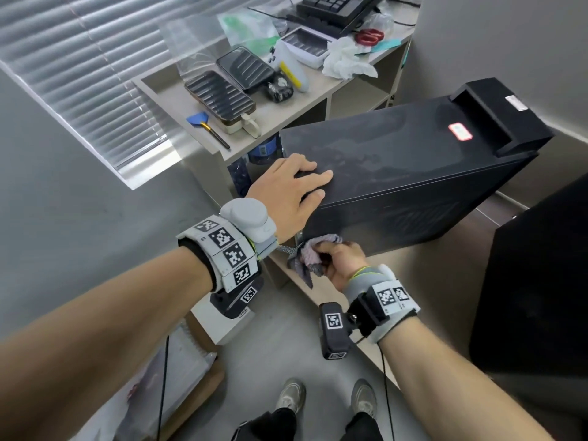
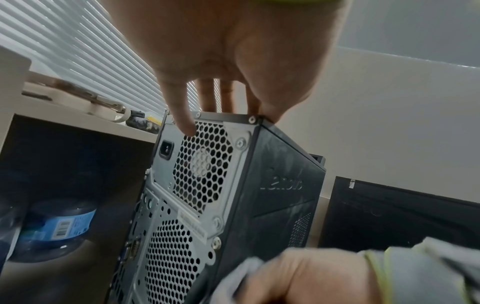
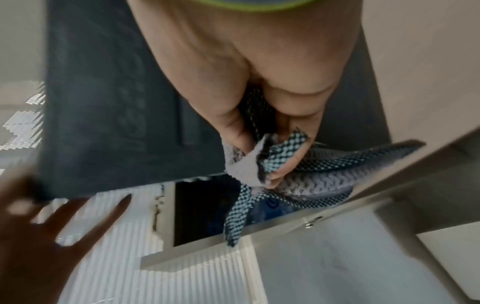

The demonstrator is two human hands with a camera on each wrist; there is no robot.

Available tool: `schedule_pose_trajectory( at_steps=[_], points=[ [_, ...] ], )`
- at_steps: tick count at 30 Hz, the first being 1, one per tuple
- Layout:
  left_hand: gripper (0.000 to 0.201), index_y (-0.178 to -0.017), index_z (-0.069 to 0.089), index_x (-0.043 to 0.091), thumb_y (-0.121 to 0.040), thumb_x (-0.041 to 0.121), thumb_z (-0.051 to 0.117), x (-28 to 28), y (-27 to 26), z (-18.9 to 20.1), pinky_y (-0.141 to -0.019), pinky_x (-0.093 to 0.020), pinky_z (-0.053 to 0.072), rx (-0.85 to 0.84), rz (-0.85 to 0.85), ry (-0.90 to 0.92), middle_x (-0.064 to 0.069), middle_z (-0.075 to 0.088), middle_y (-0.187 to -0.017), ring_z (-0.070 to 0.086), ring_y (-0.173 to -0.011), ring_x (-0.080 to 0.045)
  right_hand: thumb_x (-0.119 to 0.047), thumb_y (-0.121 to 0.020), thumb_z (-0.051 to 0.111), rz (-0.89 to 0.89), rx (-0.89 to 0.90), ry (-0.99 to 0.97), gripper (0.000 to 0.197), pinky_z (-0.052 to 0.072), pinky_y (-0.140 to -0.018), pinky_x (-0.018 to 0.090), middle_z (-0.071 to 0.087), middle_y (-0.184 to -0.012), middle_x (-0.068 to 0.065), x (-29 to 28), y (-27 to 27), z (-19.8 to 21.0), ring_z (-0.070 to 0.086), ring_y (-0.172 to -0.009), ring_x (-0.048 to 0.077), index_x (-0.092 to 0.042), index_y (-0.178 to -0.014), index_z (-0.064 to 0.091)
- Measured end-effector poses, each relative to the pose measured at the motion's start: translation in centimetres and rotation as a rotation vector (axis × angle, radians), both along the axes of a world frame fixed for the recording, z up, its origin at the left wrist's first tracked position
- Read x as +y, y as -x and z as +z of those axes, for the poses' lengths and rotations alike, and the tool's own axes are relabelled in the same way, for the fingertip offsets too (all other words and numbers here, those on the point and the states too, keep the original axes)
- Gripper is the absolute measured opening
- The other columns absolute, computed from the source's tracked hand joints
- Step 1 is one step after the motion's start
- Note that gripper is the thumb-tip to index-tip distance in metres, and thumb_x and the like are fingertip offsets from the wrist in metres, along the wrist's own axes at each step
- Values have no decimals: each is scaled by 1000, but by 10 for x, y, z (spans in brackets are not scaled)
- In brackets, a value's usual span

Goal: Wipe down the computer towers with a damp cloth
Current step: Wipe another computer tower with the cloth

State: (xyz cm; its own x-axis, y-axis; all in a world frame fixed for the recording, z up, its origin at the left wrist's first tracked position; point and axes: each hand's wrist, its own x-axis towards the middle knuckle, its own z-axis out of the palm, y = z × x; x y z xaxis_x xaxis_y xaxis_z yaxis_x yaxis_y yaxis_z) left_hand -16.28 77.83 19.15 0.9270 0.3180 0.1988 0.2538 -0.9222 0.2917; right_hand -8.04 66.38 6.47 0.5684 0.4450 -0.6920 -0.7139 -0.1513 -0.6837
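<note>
I count two computer towers: the black tower (image 1: 413, 173) I'm working on, and a second dark tower (image 1: 537, 281) just to its right. My left hand (image 1: 286, 189) rests flat on the near top corner of the black tower, its fingers (image 2: 182, 115) spread and fairly straight, one reaching down over the perforated rear panel. My right hand (image 1: 343, 262) is lower, against the tower's side panel near the rear edge, with its fingers (image 3: 288, 164) curled round one bunched grey cloth (image 1: 315, 253), whose loose ends hang below. The cloth touches the tower's lower near corner.

The black tower stands on a low pale shelf ledge beside a beige bench (image 1: 191, 100). On the bench I count three ribbed trays (image 1: 219, 97), one blue-headed scraper (image 1: 206, 125), one pair of red-handled scissors (image 1: 369, 36), one crumpled white tissue (image 1: 346, 58) and one black keyboard (image 1: 334, 7). One blue-labelled water bottle (image 2: 57, 226) sits in the cubby underneath. The floor is grey, the walls pale, with white window blinds (image 1: 79, 58) at left.
</note>
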Motion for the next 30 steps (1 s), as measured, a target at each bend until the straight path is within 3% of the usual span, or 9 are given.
schedule_pose_trajectory(
  at_steps=[4,7,11,15,18,21,23,27,30],
  points=[
    [51,-133,57,27,-94,43,28,-2,2,-10,-99,-39,44,-73,20,52,-2,53,-132,43,-132,-24,14,-83,57,64,73,132,14,53,-45,35,62,-67,19,16,13,-59,63,-51,27,0,-79,55],
    [47,-131,59,26,-96,39,31,1,3,-18,-98,-42,47,-122,10,66,-3,55,-131,43,-133,-23,6,-85,56,112,47,173,15,55,-66,35,59,-95,13,4,0,-103,61,-72,22,-9,-88,55],
    [46,-131,59,26,-96,39,32,4,2,-20,-97,-42,47,-150,-8,57,-3,55,-130,44,-133,-23,5,-78,55,-60,8,222,30,52,-83,48,67,-75,19,-24,-46,-107,63,-69,31,-4,-54,69],
    [44,-130,60,26,-96,37,34,4,2,-23,-95,-41,49,-191,-10,56,-2,56,-129,44,-133,-22,3,-86,51,-147,-32,172,19,53,-91,44,59,-90,11,-25,-54,-83,61,-79,25,-14,-76,52],
    [44,-130,60,26,-96,37,34,4,2,-24,-95,-40,49,-198,-5,46,-2,56,-129,43,-133,-21,5,-88,50,-12,-36,181,26,53,-86,40,53,-86,5,-7,-23,-79,56,-74,18,-18,-76,46],
    [44,-130,61,25,-96,36,33,3,2,-24,-95,-41,49,-202,-4,43,-3,56,-129,44,-132,-22,17,-75,43,21,156,111,18,57,-61,39,54,-83,25,15,14,-110,58,-68,31,10,-88,53],
    [44,-129,61,25,-96,36,33,3,1,-25,-93,-42,50,-209,1,39,-3,56,-128,44,-132,-22,18,-65,38,42,217,70,37,56,-55,42,53,-83,33,22,24,-116,58,-66,36,20,-99,50],
    [44,-128,62,25,-96,35,34,3,1,-25,-93,-42,50,-222,0,49,-3,56,-127,45,-131,-22,10,-86,43,-38,160,92,16,58,-61,33,60,-81,14,0,-10,-95,59,-75,24,-5,-86,49],
    [45,-129,61,25,-96,35,33,1,1,-26,-96,-41,49,-218,12,40,-3,56,-129,44,-133,-22,9,-88,43,-165,64,152,17,56,-53,26,66,-51,2,-24,-46,-92,58,-71,20,-7,-88,49]
  ],
)
